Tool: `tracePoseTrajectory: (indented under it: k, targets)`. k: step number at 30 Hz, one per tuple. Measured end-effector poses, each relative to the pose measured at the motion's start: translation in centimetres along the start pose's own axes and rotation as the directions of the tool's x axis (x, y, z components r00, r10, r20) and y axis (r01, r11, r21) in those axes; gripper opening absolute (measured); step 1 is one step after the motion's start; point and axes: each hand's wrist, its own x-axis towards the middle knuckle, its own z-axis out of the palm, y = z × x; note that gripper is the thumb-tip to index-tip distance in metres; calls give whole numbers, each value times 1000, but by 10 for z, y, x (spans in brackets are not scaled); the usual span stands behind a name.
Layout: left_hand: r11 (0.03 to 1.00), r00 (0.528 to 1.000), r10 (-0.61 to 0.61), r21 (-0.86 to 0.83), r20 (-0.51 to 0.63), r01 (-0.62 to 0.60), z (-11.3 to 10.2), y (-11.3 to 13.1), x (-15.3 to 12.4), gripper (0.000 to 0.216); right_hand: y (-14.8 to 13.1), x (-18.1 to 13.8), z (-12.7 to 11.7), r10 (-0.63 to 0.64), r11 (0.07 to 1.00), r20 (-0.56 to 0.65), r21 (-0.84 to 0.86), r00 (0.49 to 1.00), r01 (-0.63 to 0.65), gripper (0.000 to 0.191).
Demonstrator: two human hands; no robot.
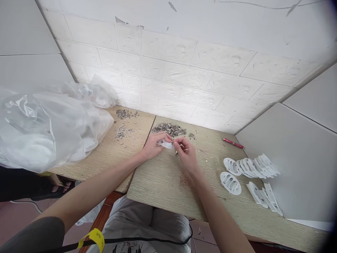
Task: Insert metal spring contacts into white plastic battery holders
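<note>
Near the middle of the table, my left hand (155, 144) is closed on a white plastic disc (166, 144), holding it by its left side. At the disc's right edge, the fingertips of my right hand (186, 151) pinch together on a small metal piece (172, 142), partly hidden by the fingers. Another tiny metal bit (176, 153) shows just below these fingertips. Right behind both hands lies a heap of small metal pieces (171, 130).
Smaller piles of metal pieces (123, 131) lie on the left table. A large clear plastic bag (52, 130) of white parts stands at far left. White slotted discs (231, 183) lie and lean in rows at right. A red pen-like object (233, 143) rests near the right panel.
</note>
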Motion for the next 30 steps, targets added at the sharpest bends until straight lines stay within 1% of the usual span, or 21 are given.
tracePoseTrajectory:
  k: [5, 12, 14, 17, 21, 23, 27, 30]
  targets:
    - [1000, 1000, -12, 1, -4, 12, 1, 0, -1, 1, -1, 0, 2, 39, 997, -18, 67, 999, -38, 21]
    - [1000, 1000, -26, -5, 3, 26, 1, 2, -1, 3, -3, 1, 1, 25, 997, 0, 71, 1000, -25, 20]
    - [1000, 1000, -27, -6, 4, 27, 1, 3, 0, 4, -3, 0, 1, 10, 999, 2, 30, 1000, -10, 19]
    - [999, 999, -32, -7, 0, 32, 1, 3, 0, 4, -3, 0, 0, -44, 995, -5, -86, 999, 43, 17]
    - [997, 998, -66, -29, -18, 65, 2, 0, -1, 4, -4, 0, 1, -179, 947, -11, -274, 984, 169, 14]
    - [996, 996, -80, -40, -37, 78, 3, -2, -2, 6, -4, 0, 1, -235, 916, -7, -337, 972, 219, 14]
    - [994, 993, -96, -58, -74, 91, 3, -3, -4, 11, -2, -1, 1, -280, 886, -3, -387, 960, 257, 13]
    - [997, 994, -78, -30, -70, 76, 1, -3, -4, 14, -1, -2, 0, -295, 869, 21, -410, 955, 277, 14]
